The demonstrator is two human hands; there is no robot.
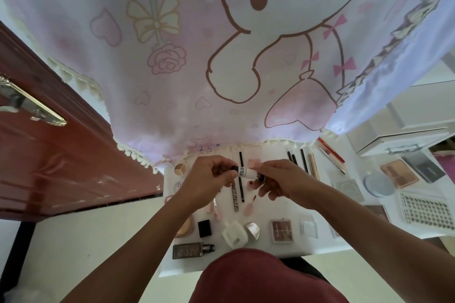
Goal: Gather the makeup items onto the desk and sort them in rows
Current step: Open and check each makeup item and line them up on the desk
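Right now both hands hold one small white tube (246,172) crosswise above the white desk (275,209), probably to read its label or check its cap before picking a row for it. The left hand (209,178) pinches the dark end with curled fingers; the right hand (278,179) pinches the other end. Beneath, the near row counts six pieces, among them one black cube (204,228), one white bottle (234,232) and one brown palette (282,230). One grey bottle (192,250) lies nearer still
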